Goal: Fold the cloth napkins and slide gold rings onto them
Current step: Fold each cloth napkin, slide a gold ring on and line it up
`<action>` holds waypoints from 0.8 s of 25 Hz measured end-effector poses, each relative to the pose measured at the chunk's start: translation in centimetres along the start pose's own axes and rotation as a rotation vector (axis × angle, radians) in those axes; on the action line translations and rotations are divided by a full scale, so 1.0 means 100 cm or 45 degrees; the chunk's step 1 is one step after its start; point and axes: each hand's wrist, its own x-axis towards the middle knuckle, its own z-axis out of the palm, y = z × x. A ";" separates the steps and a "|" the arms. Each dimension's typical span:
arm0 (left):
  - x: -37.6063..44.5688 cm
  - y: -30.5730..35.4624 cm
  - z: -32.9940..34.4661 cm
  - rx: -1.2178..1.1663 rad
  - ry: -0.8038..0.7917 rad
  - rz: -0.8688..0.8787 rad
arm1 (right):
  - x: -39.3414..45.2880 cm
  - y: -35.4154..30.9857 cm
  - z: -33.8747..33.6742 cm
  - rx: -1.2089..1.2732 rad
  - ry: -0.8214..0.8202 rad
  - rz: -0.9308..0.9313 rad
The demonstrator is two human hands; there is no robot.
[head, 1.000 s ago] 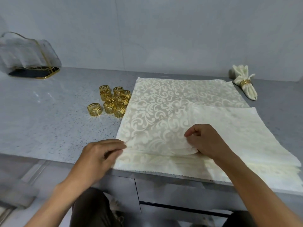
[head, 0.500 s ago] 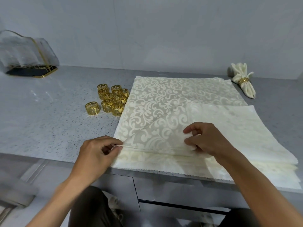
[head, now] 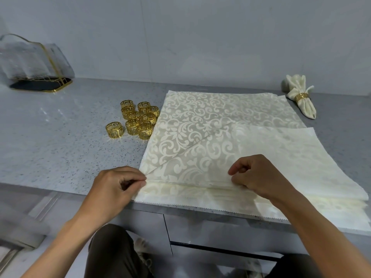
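A stack of cream damask napkins (head: 210, 117) lies flat on the grey counter (head: 60, 137), its near edge hanging over the front. The top napkin (head: 190, 157) has a narrow pleat folded along its near edge. My left hand (head: 116, 185) pinches that pleat at the left corner. My right hand (head: 259, 177) pinches it further right, near the middle. Several gold rings (head: 138, 121) are clustered just left of the stack. A finished napkin in a gold ring (head: 301, 97) lies at the back right.
A clear holder with gold trim on a dark base (head: 36, 67) stands at the back left against the wall. Drawer fronts (head: 220, 233) sit below the counter edge, and my legs are in front of them.
Both hands have drawn the near edge of the top napkin back toward me and creased it into a pleat. A diagonal wrinkle now runs across the cloth.
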 end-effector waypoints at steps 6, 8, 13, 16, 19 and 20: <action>-0.001 0.000 0.005 0.110 0.010 -0.001 | 0.000 0.001 -0.001 -0.032 -0.065 -0.014; -0.001 0.007 0.003 0.222 0.050 0.020 | 0.000 0.004 0.001 -0.076 -0.059 -0.050; 0.046 0.061 0.041 0.282 -0.212 0.196 | -0.004 0.008 0.007 -0.177 0.023 -0.154; 0.072 0.068 0.083 0.383 -0.557 0.172 | -0.006 0.009 0.004 -0.271 0.007 -0.156; 0.072 0.057 0.101 0.527 -0.648 0.183 | 0.001 0.001 0.012 -0.483 0.197 -0.347; 0.069 0.056 0.102 0.556 -0.627 0.211 | 0.007 -0.007 0.023 -0.563 0.288 -0.517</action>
